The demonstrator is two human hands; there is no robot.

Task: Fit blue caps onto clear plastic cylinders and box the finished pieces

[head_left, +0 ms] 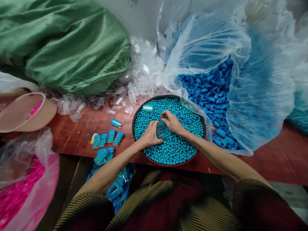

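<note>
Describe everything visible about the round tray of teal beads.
The round tray is shallow, with a dark rim showing red along its near edge. It lies flat on the reddish table, filled almost to the rim with small teal beads. The left hand and right hand rest on the beads at its middle, around a clear tube. Another clear tube lies on the beads. The plastic bag of blue caps overlaps its far right edge.

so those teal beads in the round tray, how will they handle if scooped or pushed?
The teal beads look small, round and smooth, so they probably roll and slip between fingers. Heaped loose, they likely flow aside when pushed; the round tray rim seems to contain them.
</note>
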